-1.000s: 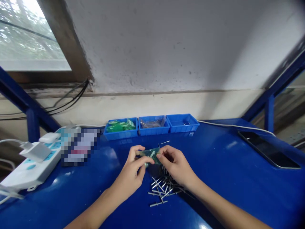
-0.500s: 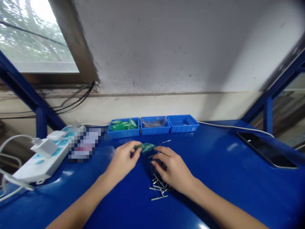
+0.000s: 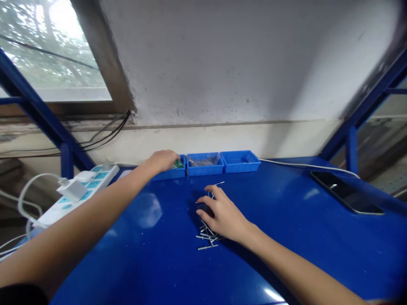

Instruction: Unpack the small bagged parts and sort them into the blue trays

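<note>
Over the left blue bin [image 3: 173,174] at the back of the table is my left hand [image 3: 164,159], its fingers pointing down and mostly hidden. Green packets [image 3: 179,163] show beside its fingertips; whether it holds one I cannot see. My right hand [image 3: 224,215] is low over a loose pile of metal pop rivets [image 3: 208,237]. Its thumb and fingers curl around a small dark thing [image 3: 205,209] that I cannot make out. One more rivet [image 3: 219,183] lies just beyond the fingers.
A middle bin [image 3: 205,170] holds grey pieces in clear plastic; a right bin [image 3: 241,167] stands beside it. At the left lies a white power strip [image 3: 92,186] with plugs and cables. A black phone [image 3: 346,192] rests at the right, near a white cable [image 3: 311,166].
My left hand has moved forward and left from the rivets, carrying the green packet to the left bin. My right hand has stayed at the pile. The view has shifted slightly.
</note>
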The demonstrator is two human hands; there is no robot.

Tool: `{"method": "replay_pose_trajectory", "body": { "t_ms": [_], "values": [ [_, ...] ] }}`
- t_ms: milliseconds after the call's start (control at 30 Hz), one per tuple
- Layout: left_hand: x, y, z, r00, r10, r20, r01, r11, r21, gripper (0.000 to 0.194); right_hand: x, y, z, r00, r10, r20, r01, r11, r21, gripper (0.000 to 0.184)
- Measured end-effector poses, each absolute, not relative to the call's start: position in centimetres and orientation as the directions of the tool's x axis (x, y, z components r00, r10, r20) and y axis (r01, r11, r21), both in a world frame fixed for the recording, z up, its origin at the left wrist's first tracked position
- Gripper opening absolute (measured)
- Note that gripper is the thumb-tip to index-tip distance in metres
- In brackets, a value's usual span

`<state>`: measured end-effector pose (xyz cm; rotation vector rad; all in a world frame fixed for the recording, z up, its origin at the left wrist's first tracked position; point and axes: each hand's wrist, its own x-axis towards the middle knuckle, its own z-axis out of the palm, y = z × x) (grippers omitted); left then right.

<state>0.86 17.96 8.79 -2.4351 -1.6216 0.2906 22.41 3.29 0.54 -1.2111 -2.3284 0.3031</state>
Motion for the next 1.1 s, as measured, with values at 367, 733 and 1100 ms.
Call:
{"method": "replay_pose_trajectory", "body": {
  "t_ms": [367,733,1100],
  "values": [
    [4.0,18.8,8.8,0.321,0.931,-0.172,0.855,-0.363,-0.369,0.015,23.8,4.5,0.6,-0.423,0.839,0.342,0.753,0.535,-0.382,0.032],
    [3.8,12.6,6.4,0.494,0.858,0.142,0.867,-0.473,-0.155,0.032,24.9,5.9,0.4,-0.456,0.834,0.311,0.759,0.547,-0.354,0.029],
    [4.4,6.8,-1.3,0.511,0.813,0.278,0.774,-0.576,0.262,0.014,23.9,6.7,-2.1,-0.408,0.779,0.476,0.644,0.615,-0.455,0.02]
  ]
}}
